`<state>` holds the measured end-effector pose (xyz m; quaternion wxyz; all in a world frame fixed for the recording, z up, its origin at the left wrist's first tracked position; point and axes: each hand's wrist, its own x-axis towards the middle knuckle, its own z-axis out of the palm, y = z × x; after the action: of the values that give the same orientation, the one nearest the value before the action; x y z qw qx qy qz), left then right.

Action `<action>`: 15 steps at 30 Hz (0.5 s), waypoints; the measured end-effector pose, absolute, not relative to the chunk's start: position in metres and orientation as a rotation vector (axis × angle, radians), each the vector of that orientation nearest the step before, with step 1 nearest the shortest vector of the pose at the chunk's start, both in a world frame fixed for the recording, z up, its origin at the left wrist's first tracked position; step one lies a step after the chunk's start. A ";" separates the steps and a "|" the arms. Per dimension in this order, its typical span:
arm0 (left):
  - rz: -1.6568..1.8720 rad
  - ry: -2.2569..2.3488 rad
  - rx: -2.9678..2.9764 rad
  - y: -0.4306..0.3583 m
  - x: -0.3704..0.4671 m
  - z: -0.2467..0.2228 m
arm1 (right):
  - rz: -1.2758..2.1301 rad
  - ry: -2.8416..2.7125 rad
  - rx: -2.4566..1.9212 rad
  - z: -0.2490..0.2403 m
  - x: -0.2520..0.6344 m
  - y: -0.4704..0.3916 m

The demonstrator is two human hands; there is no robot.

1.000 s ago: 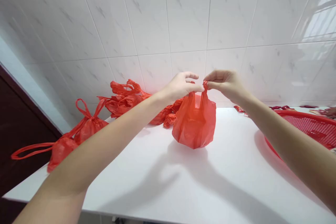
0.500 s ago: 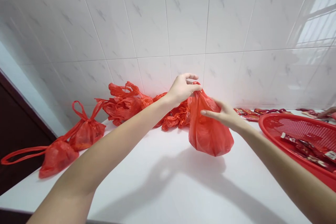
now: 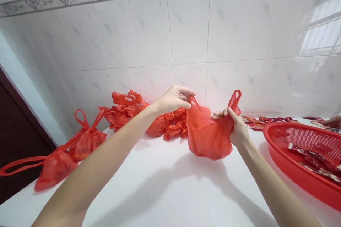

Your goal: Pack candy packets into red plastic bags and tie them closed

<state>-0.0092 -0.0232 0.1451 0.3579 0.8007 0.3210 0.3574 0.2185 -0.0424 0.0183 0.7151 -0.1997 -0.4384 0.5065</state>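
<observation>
Red bag (image 3: 209, 140) hung pinched by my left hand (image 3: 173, 99) and right hand (image 3: 239, 130), apparently mid-opening; next likely called for widening its mouth.

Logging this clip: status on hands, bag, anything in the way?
Left hand, right hand gripping opposite sides of red bag. Bag upright, mouth spread. Red basket at right, apart from bag.

Your head-worn camera looks forward and down across the smooth white tabletop (image 3: 119, 172), facing the glossy pale tiled wall (image 3: 188, 28), close enough that your two bare forearms (image 3: 106, 159) enter from below.
</observation>
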 end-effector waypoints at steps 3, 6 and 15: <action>0.976 0.894 2.258 -0.023 -0.017 0.139 | 1.142 -0.955 -0.402 0.020 0.221 -0.040; 0.993 0.898 2.486 -0.025 -0.024 0.135 | 1.125 -0.942 -0.439 0.020 0.226 -0.037; 1.128 0.787 2.473 -0.011 -0.042 0.080 | 1.196 -0.852 -0.571 0.005 0.228 -0.021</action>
<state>-0.0416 -0.0109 0.0796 0.1552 0.8634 0.2748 0.3937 0.2283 -0.0206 0.0052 0.7053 -0.2568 -0.3833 0.5382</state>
